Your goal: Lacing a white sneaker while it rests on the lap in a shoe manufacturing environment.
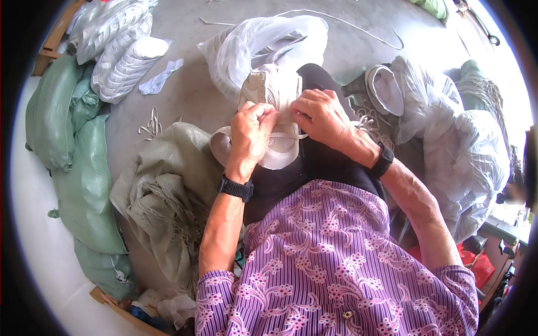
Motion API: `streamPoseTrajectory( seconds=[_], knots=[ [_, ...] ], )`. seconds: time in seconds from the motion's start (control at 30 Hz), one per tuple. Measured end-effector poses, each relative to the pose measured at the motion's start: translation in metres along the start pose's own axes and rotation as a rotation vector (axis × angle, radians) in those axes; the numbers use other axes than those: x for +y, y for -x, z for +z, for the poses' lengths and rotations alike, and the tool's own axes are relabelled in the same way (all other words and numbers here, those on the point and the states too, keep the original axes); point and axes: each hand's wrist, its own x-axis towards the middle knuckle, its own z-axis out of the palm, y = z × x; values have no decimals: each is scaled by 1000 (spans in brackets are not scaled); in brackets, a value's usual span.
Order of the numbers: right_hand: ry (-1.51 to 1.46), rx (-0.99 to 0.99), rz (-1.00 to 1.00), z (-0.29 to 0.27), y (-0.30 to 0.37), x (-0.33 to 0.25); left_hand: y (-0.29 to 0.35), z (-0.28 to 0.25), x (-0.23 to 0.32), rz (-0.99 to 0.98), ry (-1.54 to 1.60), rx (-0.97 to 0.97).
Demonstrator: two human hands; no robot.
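A cream-white sports shoe (280, 150) lies on my lap, its toe toward me. A pale shoelace (288, 135) crosses its front opening. At the shoe's left side, my left hand (251, 131) is closed, thumb and forefinger pinching the edge beside the tongue. Across from it, my right hand (325, 116) is closed in a pinch over the lacing area and seems to hold the lace; its fingertips partly hide what is between them. Another pale shoe part (221, 147) shows beside my left wrist, mostly covered.
Beyond my knees sits a clear plastic bag (224, 61) with pale pieces inside. Green sacks (89, 185) line the left, below stacked white shoe parts (126, 61). An olive woven sack (162, 196) lies near my left arm. White bagged bundles (465, 151) and loose laces (372, 129) are at right.
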Motion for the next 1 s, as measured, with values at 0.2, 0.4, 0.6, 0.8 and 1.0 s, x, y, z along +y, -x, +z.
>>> streamPoseTrajectory(
  seconds=[0.2,0.4,0.6,0.8,1.0],
  knots=[
    [-12,-14,-38,8,-3,-2,0,1,-5,46,-52,6],
    [-10,-153,-1,10,-20,-6,4,-3,-3,71,-106,49],
    [229,-115,-132,-13,-4,20,11,-3,22,455,-485,116],
    [181,-143,16,-37,16,34,22,13,37,617,-716,-80],
    [294,-191,-47,-19,4,25,17,16,36,592,-825,-151]
  ],
)
